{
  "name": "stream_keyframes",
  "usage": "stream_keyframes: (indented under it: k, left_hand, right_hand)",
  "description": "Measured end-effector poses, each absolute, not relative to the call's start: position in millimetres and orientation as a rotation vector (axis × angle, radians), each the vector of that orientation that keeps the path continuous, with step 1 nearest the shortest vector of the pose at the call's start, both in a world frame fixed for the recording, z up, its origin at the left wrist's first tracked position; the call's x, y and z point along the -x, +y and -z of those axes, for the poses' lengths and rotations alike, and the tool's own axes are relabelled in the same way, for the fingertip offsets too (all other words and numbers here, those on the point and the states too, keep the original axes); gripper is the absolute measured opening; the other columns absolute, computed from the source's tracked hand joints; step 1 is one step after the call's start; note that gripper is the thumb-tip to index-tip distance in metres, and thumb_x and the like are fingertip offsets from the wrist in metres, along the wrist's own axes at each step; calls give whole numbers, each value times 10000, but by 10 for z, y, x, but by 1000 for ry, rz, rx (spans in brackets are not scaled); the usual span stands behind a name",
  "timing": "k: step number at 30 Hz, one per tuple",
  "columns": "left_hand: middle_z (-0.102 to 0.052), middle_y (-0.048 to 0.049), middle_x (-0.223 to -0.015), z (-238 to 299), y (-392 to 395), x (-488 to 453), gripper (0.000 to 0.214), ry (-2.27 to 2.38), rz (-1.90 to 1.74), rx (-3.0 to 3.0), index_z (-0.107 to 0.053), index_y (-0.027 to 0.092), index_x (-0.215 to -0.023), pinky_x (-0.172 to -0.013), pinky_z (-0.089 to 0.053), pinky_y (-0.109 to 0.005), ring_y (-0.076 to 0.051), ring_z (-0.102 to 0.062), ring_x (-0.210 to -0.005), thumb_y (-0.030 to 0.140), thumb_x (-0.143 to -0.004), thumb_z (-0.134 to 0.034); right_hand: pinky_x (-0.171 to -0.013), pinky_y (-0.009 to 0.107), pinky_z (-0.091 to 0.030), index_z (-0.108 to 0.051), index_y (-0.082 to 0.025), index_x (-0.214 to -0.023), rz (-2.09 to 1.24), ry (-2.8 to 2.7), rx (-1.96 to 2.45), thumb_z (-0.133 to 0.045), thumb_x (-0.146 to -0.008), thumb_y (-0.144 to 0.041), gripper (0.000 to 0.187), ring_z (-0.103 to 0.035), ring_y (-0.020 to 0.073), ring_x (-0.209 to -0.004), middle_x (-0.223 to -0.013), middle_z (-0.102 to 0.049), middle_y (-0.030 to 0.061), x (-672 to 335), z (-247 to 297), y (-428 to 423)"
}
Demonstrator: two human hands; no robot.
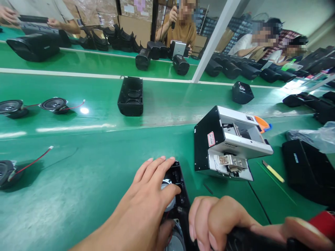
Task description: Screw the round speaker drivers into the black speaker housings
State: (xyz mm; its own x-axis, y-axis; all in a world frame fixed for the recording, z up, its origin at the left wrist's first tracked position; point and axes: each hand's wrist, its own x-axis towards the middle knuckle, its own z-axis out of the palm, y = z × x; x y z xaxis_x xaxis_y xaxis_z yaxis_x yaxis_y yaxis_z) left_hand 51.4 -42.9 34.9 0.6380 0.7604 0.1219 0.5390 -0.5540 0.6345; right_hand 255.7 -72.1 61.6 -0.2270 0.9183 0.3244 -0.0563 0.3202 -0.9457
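Below me lies a black speaker housing [184, 190], its inner side up, with round silver-backed speaker drivers [170, 204] inside. My left hand [149, 195] lies across its left side, fingers stretched out towards the far corner and thumb over a driver. My right hand [222, 219] is closed around a black tool [246, 240] with a red part [323, 223], at the housing's right edge. The tool's working end is hidden, so its exact kind does not show. Beyond my right hand stands a silver-and-black bench machine [227, 143].
Loose speaker drivers with red wires [54, 104] sit at left. An open black housing [131, 96] and a black box [242, 92] stand farther back. At right lie a yellow-handled knife [273, 170] and a large black speaker [309, 170]. Co-workers sit across the bench.
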Motion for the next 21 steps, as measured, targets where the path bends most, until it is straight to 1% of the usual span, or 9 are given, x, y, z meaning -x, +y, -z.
stream_keyframes:
  k: [3,5,7,9,10,12,14,17,21]
  left_hand:
    - [-422,-198,-1788,-357,-430,-521,386,1021,-496,-2296,-743,250,-1192,-1323,-329,-818,-446,-328,-1700,148,-820,-746]
    - [-397,-193,-1804,-350,-433,-523,365,1020,-483,-2292,-740,245,-1207,-1344,-308,-799,-421,-295,-1717,156,-854,-707]
    - [-352,-177,-1830,-336,-439,-525,373,1021,-470,-2286,-732,251,-1243,-1357,-278,-799,-407,-248,-1735,180,-879,-691]
    - [-318,-146,-1849,-323,-446,-526,371,1033,-460,-2282,-725,266,-1269,-1373,-253,-787,-389,-210,-1748,216,-904,-687]
    - [-310,-133,-1854,-320,-448,-526,363,1037,-455,-2281,-723,271,-1269,-1380,-249,-776,-382,-200,-1751,228,-910,-688]
    - [-311,-120,-1855,-321,-450,-526,357,1044,-451,-2278,-720,274,-1248,-1391,-246,-754,-374,-192,-1754,219,-896,-693]
    - [-324,-115,-1847,-326,-447,-526,344,1038,-460,-2272,-716,277,-1213,-1397,-241,-741,-371,-194,-1754,201,-878,-701]
    - [-334,-105,-1838,-326,-435,-516,349,1036,-487,-2258,-708,288,-1215,-1395,-243,-744,-369,-209,-1750,187,-880,-700]
    - [-345,-84,-1825,-307,-448,-474,546,1007,-537,-2257,-646,332,-1401,-1379,-267,-773,-380,-249,-1737,171,-880,-684]
  right_hand:
    - [-540,328,-581,-676,-305,-986,-1298,-1647,604,-243,-1200,-665,602,-640,191,-531,-693,-653,-14,-2663,-513,-623]
    - [-553,345,-585,-680,-306,-994,-1385,-1715,548,-237,-1191,-686,616,-667,208,-576,-714,-662,-5,-2682,-522,-596]
    - [-544,355,-578,-681,-315,-997,-1329,-1684,654,-426,-1186,-628,445,-660,218,-587,-728,-661,-1,-2614,-570,-627]
    - [-524,357,-556,-680,-372,-1170,-1097,-1567,774,-657,-1132,-436,78,-620,207,-553,-753,-649,-22,-2479,-602,-688]
    - [-509,351,-538,-638,-427,-1309,-983,-1516,791,-698,-1110,-348,223,-593,194,-526,-763,-633,-40,-2404,-599,-713]
    - [-464,329,-486,-476,-521,-1518,-828,-1453,734,-691,-1111,-297,511,-526,161,-457,-769,-577,-75,-2277,-558,-734]
    - [-424,314,-426,-427,-507,-1569,-782,-1431,712,-645,-1138,-325,517,-482,141,-429,-771,-515,-87,-2205,-502,-717]
    - [-409,302,-364,-481,-446,-1540,-747,-1433,711,-648,-1135,-313,457,-477,134,-449,-782,-480,-85,-2202,-468,-675]
    - [-471,284,-421,-503,-490,-1492,-842,-1429,786,-651,-1121,-324,432,-504,134,-491,-772,-509,-87,-2280,-485,-689]
